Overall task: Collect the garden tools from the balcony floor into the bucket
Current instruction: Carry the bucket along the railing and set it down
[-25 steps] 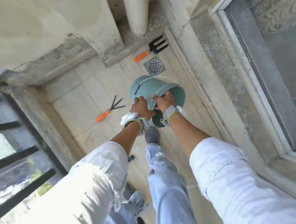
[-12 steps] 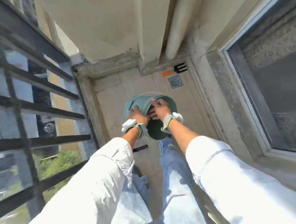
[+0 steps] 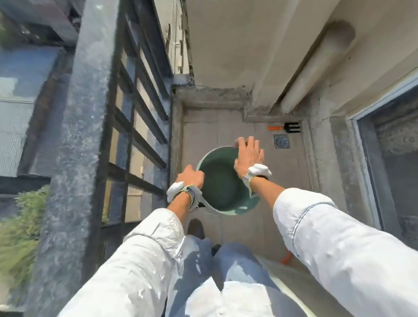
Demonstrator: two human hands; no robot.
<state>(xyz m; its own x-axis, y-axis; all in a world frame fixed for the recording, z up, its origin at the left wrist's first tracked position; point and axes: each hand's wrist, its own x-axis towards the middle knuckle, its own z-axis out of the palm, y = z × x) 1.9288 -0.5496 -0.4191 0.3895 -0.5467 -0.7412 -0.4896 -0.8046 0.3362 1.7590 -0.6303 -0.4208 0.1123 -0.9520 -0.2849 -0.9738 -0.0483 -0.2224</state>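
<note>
A green bucket (image 3: 221, 189) is held upright above the balcony floor, its mouth facing me and nothing visible inside. My left hand (image 3: 190, 177) grips its left rim. My right hand (image 3: 248, 155) lies on the right rim with the fingers spread over the edge. A garden fork with an orange handle (image 3: 285, 127) lies on the floor at the far end by the wall. An orange handle end (image 3: 285, 257) shows on the floor beside my right sleeve, the remainder of that tool hidden.
A black metal railing (image 3: 137, 138) with a stone post runs along the left. A floor drain (image 3: 281, 141) sits near the fork. A window frame (image 3: 367, 172) lines the right side. My legs and a shoe (image 3: 195, 228) stand below the bucket.
The bucket has been turned from tilted to mouth-up and lifted. My hands have shifted to opposite sides of its rim. The view has swung left towards the railing.
</note>
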